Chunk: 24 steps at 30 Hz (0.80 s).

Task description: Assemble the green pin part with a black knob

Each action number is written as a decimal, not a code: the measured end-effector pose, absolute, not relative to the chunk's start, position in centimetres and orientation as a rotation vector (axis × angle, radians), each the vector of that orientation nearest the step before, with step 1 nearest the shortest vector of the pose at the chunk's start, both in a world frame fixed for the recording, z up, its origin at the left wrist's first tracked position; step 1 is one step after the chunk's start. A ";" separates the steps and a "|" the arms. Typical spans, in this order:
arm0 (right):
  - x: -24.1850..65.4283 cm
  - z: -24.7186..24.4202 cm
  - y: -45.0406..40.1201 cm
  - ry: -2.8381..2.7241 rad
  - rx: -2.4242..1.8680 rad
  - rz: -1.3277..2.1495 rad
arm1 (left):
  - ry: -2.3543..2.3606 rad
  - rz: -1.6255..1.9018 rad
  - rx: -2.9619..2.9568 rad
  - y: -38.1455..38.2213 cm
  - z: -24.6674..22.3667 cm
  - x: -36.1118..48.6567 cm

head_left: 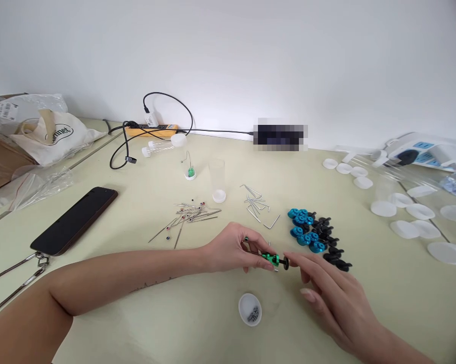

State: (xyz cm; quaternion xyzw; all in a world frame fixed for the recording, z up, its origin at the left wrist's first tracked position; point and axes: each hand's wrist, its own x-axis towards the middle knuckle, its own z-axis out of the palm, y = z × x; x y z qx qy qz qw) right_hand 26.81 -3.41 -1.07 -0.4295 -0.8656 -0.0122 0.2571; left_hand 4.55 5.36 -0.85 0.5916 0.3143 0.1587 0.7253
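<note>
Just right of the middle, my left hand [240, 248] pinches a small green metal fitting [272, 259] between thumb and fingers. A dark rod with a round black knob [286, 263] sticks out of the fitting to the right. My right hand [328, 290] has its fingers stretched out, with the fingertips at the knob and the thumb apart below. Thin metal lies partly hidden under my left fingers. Below the hands stands a small white cap [249, 309] with tiny metal pieces in it. Blue metal parts [304, 230] and black wing-shaped parts [328, 237] lie beyond my right hand.
Thin metal rods [190, 215] and L-shaped hex keys [255, 202] lie ahead. Behind them stand a clear tube [217, 177] and a green piece [190, 173] on a white cap. A phone [74, 221] lies left; white caps [406, 228] and a power strip [421, 151] are right.
</note>
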 end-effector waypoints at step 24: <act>27.0 -1.5 -3.5 -2.329 -1.209 0.031 | 0.725 0.333 1.289 5.4 -0.8 4.6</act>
